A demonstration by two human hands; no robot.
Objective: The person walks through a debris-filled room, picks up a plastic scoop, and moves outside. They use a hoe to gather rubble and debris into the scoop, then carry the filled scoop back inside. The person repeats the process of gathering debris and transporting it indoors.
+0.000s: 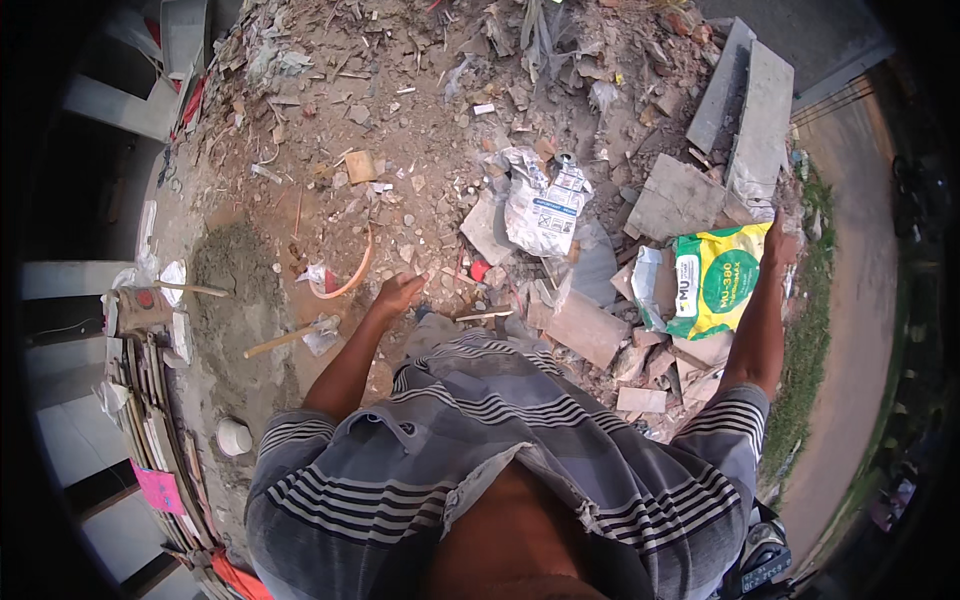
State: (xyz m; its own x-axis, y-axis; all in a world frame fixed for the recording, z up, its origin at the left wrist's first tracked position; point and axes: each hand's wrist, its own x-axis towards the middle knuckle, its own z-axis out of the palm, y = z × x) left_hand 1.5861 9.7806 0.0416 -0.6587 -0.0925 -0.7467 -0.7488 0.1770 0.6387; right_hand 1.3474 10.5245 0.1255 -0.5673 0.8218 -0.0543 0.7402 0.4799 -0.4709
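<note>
Sack, yellow and green, is out to the person's right, over the broken tiles, with its printed face turned up. From where I stand, the right hand is closed on its upper right corner, though the fingertips are hard to make out. The left hand is well apart from it, fingers curled in, above the rubble and just beside a curved orange rim; I cannot tell whether anything is pinched in it.

One corner is a thin hold, I'd say. A fuller fistful of the edge, gathered into the palm, would keep the plastic from slipping or tearing, and the left hand brought across to the pale end would steady it better than one arm out at full stretch. Lifting it clear, rather than dragging, seems wise: the slab just above it and the tiles around it have hard corners that could snag it. Bare fingers ought to stay off those broken edges too.

The white bag rests nearer the middle, crumpled among the pieces, apart from both hands. Footing looks loose, so I'd keep the weight close to the body and the reach short.
</note>
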